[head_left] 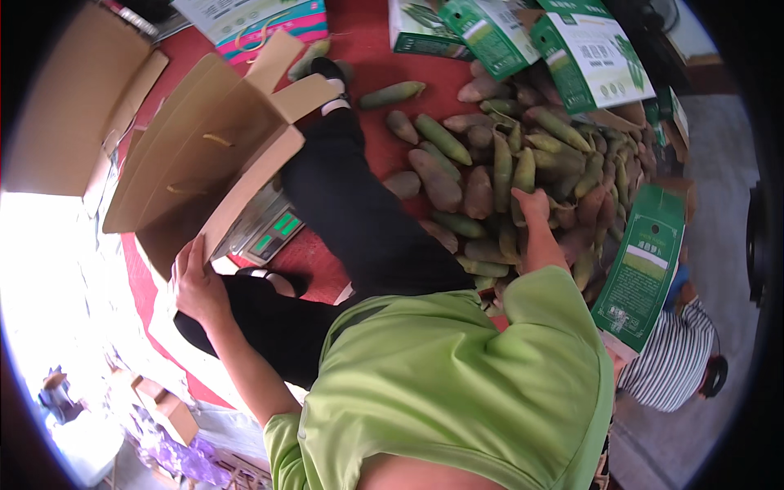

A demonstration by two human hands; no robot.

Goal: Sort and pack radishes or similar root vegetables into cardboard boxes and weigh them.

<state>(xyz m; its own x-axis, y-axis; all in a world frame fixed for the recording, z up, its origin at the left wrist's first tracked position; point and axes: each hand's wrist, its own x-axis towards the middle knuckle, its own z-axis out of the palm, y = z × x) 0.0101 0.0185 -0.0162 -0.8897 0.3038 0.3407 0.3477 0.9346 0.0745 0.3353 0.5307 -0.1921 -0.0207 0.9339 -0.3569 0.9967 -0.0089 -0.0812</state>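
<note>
Your left hand (196, 282) grips the edge of an open brown cardboard box (204, 151), fingers curled over its near wall; the box sits tilted on a digital scale (265, 224) with green readouts, on the red floor covering (367, 45). Your right hand (532, 208) reaches into the heap of green and purplish bamboo shoots (523, 163) — the fingers are buried among them, so you cannot tell whether they are closed on one or merely resting there. The heap lies to your right, spreading toward the green-and-white cartons (584, 57) at the far side, and another such carton (645, 265) leans just beside the heap's near edge. Your legs in black trousers (351, 212) stretch between the box and the heap. A person in a striped shirt (674, 359) crouches at the lower right, beyond that carton.
</note>
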